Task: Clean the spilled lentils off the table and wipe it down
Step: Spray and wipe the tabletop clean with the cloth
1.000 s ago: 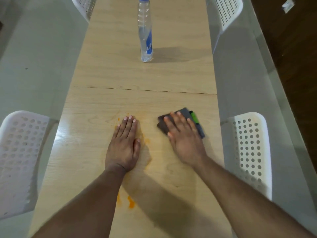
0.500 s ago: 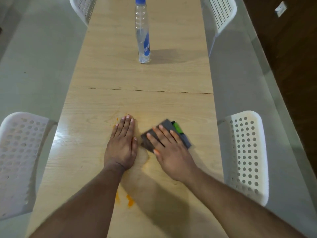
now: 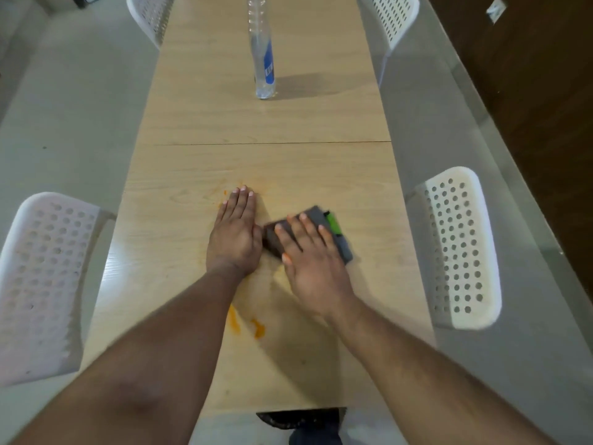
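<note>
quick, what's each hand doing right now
Left hand: open, flat on the table, holding nothing.
Right hand: open, pressing flat on the dark cloth, not gripping it.

Orange lentil smears stain the table near a grey cloth.

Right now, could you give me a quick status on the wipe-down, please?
Left hand flat on table. Right hand pressing grey cloth. Orange smears remain. Bottle stands clear.
</note>
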